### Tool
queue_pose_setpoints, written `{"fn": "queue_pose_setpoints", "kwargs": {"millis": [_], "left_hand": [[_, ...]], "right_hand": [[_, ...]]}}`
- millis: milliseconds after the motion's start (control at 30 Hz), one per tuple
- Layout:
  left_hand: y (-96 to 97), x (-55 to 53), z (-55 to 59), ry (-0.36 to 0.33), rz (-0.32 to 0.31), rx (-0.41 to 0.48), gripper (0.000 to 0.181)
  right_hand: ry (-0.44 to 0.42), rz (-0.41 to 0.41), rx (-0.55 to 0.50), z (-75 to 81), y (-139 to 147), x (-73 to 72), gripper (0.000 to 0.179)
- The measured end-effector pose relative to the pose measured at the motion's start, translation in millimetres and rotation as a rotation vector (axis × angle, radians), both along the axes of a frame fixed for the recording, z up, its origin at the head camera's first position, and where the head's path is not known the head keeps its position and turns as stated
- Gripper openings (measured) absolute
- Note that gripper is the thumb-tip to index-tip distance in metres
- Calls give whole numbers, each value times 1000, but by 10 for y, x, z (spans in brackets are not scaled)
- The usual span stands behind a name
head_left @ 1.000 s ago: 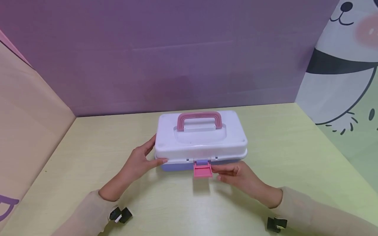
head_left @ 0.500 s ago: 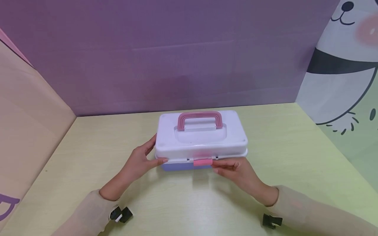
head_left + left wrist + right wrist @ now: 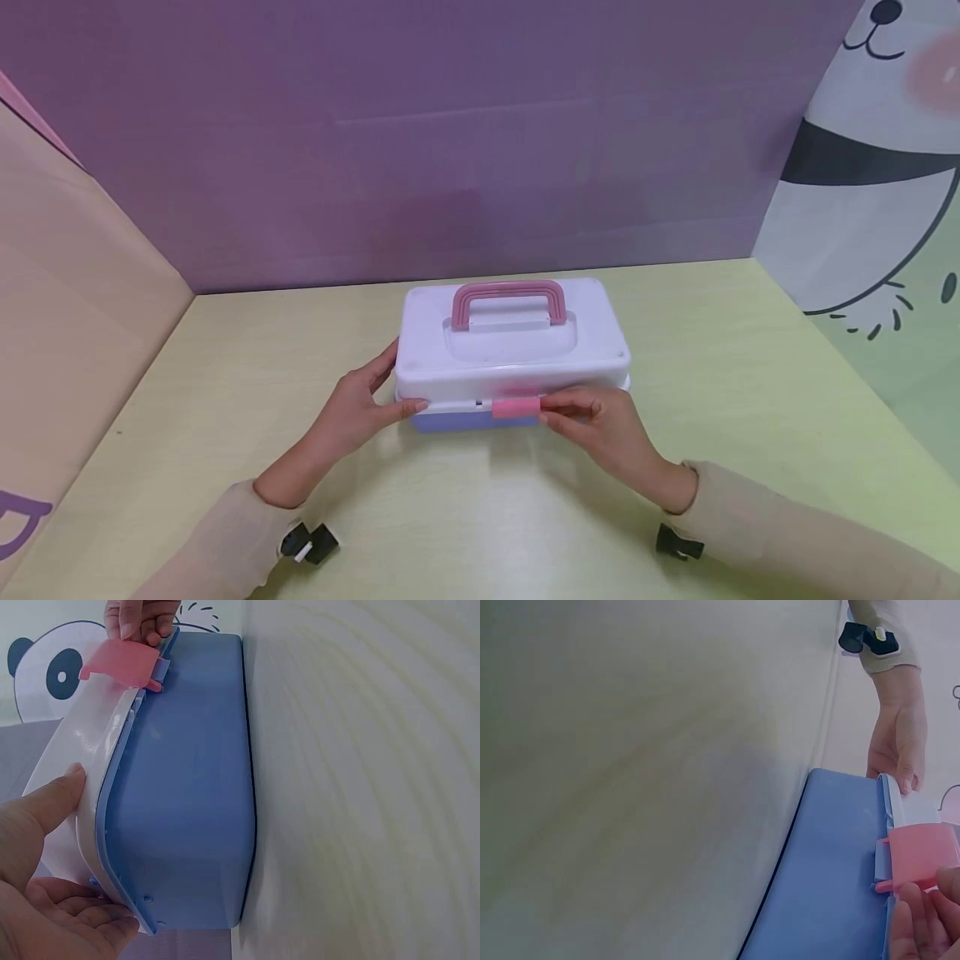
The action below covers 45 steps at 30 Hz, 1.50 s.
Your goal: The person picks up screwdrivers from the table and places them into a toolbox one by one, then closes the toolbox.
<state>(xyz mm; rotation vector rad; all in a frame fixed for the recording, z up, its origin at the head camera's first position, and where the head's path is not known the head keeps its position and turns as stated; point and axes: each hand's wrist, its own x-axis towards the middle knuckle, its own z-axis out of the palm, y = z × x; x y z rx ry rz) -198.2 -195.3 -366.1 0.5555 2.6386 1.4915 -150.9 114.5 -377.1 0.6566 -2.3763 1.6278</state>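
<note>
A plastic storage box (image 3: pixel 517 371) with a white lid, blue base and pink carry handle (image 3: pixel 508 290) sits on the table, its lid down. My left hand (image 3: pixel 360 412) grips the box's left front corner, thumb on the lid's front edge and fingers along the side. At the front middle, the pink latch (image 3: pixel 516 407) is swung up over the lid's rim. My right hand (image 3: pixel 600 425) pinches the latch's right edge between thumb and fingers. In the left wrist view the latch (image 3: pixel 124 661) slants out from the white lid. The box's inside is hidden.
The pale wooden table (image 3: pixel 247 367) extends around the box. Behind it rises a purple backdrop (image 3: pixel 450 150); a beige panel (image 3: pixel 67 275) stands left, and a panel with a cartoon animal (image 3: pixel 877 192) stands right. Small black devices (image 3: pixel 309 543) are on both sleeves.
The pink latch has swung from hanging forward and down to up against the lid's front, and my right hand has risen with it. My left hand has kept its place.
</note>
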Motion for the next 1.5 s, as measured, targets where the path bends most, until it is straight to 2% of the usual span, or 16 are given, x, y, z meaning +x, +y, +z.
{"fn": "queue_pose_setpoints", "kwargs": {"millis": [133,267,600,833,1100,1300,1500], "left_hand": [[4,1,1,-6,1,0,92],[11,-4,-6,-14,-1,-2,92],[23,5,16,-8,4,-11,93],[21,3,21,-8,7,-20,93],[24,3,15,-11,9,-19,92],[16,16,20,-15,23,-38,93],[7,10,3,-14,21,-45,93]], "right_hand": [[55,-19,17,5,-12,-15,11],[59,-40,16,13,-22,-25,11],[-18,-98,-1,82,-54,-51,11],[-31,-89,-18,82,-70,-62,11],[-112,-93,23,82,-76,-43,10],[-192,-65,16,71,-78,-41,9],[-199,-70,25,48,-79,-36,9]]}}
